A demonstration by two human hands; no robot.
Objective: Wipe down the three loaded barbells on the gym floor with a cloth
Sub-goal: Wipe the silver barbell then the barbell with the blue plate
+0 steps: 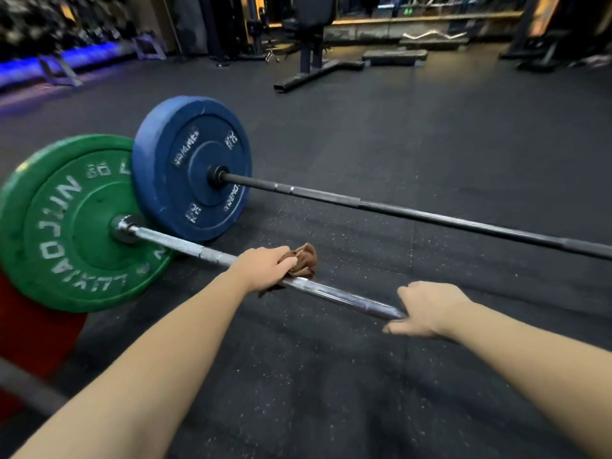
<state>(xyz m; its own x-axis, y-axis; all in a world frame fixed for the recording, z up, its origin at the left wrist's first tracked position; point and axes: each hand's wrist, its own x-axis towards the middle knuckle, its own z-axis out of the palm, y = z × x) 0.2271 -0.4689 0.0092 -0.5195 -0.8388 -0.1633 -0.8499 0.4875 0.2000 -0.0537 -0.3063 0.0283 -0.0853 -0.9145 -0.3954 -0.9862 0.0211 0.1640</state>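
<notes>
A chrome bar point(341, 296) with a green plate point(59, 223) lies across the floor in front of me. My left hand point(261, 268) grips a brown cloth point(304, 260) wrapped on this bar, a little right of the plate. Farther right, my right hand point(427, 309) curls round the same bar. Behind it lies a black bar point(430, 215) with a blue plate point(192, 167). At the lower left, a red plate point(29, 332) and a blurred grey bar point(26, 385) belong to a third barbell.
Dark speckled rubber floor point(331, 376) spreads all around. A black bench frame point(311, 61) stands at the back, with low steps point(394, 56) and a curl bar point(433, 36) to its right. A dumbbell rack with blue light point(66, 58) runs along the back left.
</notes>
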